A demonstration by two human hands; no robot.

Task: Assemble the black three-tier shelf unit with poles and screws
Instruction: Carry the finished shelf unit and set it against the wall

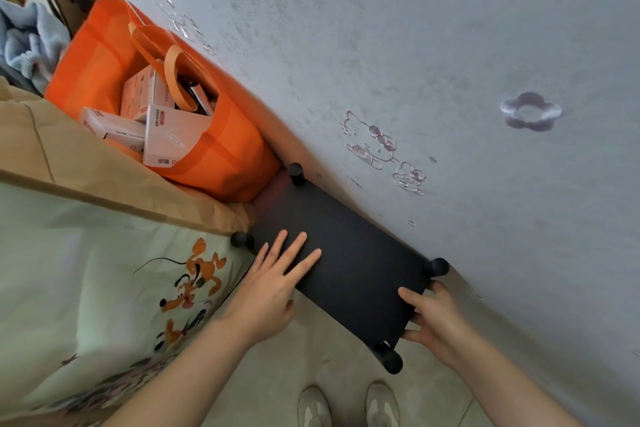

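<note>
Bottom centre: shoes (313, 406) noted on tile floor (332, 329). At centre frame, the left hand (273, 288) is laid flat, fingers straight, on top of the black shelf unit (349, 253). Its right end is gripped by the right hand (434, 317). The unit is set against the wall (415, 45). An orange bag (104, 62) is seen upper left.

The shelf (346, 253) and its poles (296, 173) are matte black. An orange bag (104, 59) holds white boxes (166, 135). The pale blue-grey wall (415, 28) carries silvery cartoon decals (374, 142).
</note>
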